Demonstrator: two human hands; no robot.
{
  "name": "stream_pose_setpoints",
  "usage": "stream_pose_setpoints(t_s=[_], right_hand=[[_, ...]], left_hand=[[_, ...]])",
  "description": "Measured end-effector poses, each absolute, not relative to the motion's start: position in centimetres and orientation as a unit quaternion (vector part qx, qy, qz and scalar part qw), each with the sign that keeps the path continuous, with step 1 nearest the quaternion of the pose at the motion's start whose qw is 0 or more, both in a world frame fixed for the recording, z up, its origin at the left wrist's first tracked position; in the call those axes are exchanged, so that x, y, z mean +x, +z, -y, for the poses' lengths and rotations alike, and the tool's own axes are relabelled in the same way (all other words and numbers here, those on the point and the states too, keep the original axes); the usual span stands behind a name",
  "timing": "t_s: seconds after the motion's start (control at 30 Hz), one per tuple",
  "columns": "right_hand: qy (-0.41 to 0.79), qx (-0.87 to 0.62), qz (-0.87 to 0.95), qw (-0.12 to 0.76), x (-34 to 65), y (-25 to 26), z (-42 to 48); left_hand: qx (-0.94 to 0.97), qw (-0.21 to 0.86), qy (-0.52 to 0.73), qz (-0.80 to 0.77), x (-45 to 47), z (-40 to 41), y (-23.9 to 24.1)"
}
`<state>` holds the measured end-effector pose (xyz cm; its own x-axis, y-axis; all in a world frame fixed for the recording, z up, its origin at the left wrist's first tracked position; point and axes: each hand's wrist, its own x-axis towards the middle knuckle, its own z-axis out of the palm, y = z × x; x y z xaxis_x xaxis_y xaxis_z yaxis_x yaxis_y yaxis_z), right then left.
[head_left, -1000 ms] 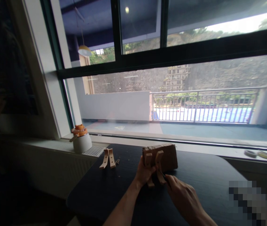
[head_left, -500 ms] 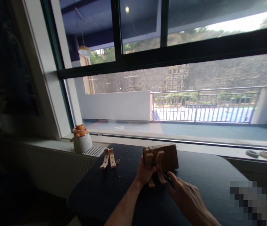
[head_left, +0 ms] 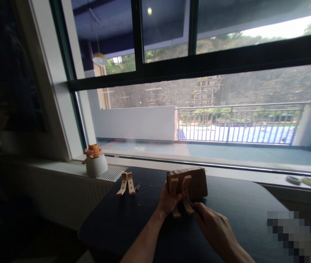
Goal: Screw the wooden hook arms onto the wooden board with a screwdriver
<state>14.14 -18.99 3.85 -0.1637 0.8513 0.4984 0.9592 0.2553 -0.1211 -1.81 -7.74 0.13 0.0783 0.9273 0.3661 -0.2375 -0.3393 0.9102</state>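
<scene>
From where I stand, I count two hands at work over one dark table (head_left: pixel 111 223).

Left hand (head_left: pixel 168 202): one, curled about the lower part of the first wooden bracket (head_left: pixel 173 185), its thumb reaching across toward the second wooden bracket (head_left: pixel 186 184). The two brackets stand side by side, leaning, against the near face of one brown box (head_left: pixel 198 185). The box is just beyond the left hand's fingers and extends to their right. Whether the fingertips press on the box cannot be told.

Right hand (head_left: pixel 216 225): one, fingers folded around one tool (head_left: pixel 199 211) with a dark handle. The thin shaft points up and left from this hand to the lower half of the second bracket; the tip is too small to make out.

Left of the left hand, well apart: two loose brackets (head_left: pixel 126 183), upper ends nearly meeting, lower ends spread. Just to their right lies one small group of screws (head_left: pixel 137 187), number unclear.

Farther left and beyond: one pale pot (head_left: pixel 97 167) with an orange top. Far right of the right hand, on the sill: two rings (head_left: pixel 301 180).
</scene>
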Motion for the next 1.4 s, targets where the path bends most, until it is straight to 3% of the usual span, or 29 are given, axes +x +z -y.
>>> stream_pose_setpoints(t_s=[0.3, 0.57, 1.13, 1.4], right_hand=[[-0.052, -0.653, 0.715, 0.245, 14.2, 3.8, 18.8], [-0.131, -0.612, 0.763, 0.161, 13.9, 4.1, 19.1], [0.036, -0.679, 0.7, 0.219, 14.4, 4.9, 17.7], [0.026, -0.658, 0.728, 0.192, 15.3, 5.1, 18.7]], left_hand=[[0.557, 0.487, 0.597, -0.309, -1.8, 7.7, 0.0], [0.556, 0.486, 0.595, -0.317, -1.8, 7.3, -0.5], [0.559, 0.475, 0.596, -0.327, -1.8, 7.9, 0.2], [0.549, 0.48, 0.599, -0.33, -1.7, 7.8, 0.1]])
